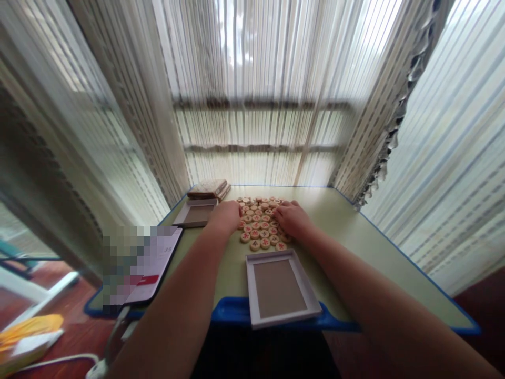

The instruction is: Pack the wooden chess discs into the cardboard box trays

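Round wooden xiangqi pieces (256,218) with red or dark characters lie in a spread cluster on a pale green table (347,231); some near the back seem to rest on others. My left hand (230,215) is at the left edge of the cluster, with its fingers curled inward and mostly hidden behind the back of the hand. At the right edge, my right hand (292,217) lies low over the pieces, fingers stretched toward the middle and touching some of them. A few pieces are partly covered by that hand.
An open shallow box (252,295) sits at the front edge, over a blue tray recess (226,310). Another shallow box (183,215) stands at the left, before a stacked folded board or case (207,188). A tablet (158,263) lies front left. Curtains (256,121) surround the table.
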The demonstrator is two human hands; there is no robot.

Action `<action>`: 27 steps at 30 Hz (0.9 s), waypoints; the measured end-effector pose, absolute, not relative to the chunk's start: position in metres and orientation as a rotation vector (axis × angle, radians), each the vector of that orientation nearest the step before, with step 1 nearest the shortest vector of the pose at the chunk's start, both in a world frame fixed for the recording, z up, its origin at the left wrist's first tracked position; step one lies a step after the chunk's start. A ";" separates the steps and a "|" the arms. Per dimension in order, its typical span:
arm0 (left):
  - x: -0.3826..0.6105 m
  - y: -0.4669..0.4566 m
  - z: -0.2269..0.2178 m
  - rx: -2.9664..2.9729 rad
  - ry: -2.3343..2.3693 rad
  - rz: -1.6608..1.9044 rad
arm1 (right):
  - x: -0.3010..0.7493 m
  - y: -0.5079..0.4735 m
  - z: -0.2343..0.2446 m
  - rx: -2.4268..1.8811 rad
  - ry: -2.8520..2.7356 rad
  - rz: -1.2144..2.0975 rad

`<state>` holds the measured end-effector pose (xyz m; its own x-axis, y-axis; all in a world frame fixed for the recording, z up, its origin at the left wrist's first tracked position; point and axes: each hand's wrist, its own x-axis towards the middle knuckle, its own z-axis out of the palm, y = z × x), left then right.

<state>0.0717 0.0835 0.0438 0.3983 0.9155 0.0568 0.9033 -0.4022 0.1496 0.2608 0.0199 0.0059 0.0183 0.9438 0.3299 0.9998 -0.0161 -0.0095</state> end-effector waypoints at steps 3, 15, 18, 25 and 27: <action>0.072 0.078 0.048 2.562 1.633 0.107 | 0.262 0.020 0.005 -2.086 -1.999 -0.305; 0.073 0.075 0.048 2.617 1.649 0.034 | 0.257 0.010 0.012 -1.989 -1.876 -0.324; 0.072 0.075 0.047 2.617 1.658 0.089 | 0.257 0.007 0.019 -2.003 -1.909 -0.252; 0.075 0.079 0.042 2.628 1.621 0.320 | 0.266 -0.007 0.036 -1.997 -1.911 -0.116; 0.076 0.081 0.040 2.589 1.650 0.435 | 0.260 -0.012 0.035 -1.862 -1.976 -0.078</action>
<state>0.0756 0.0806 0.0397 0.3947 0.8939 0.2125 0.8824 -0.4333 0.1836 0.2596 -0.0120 0.0352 -0.0128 0.9410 0.3381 0.9647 0.1006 -0.2433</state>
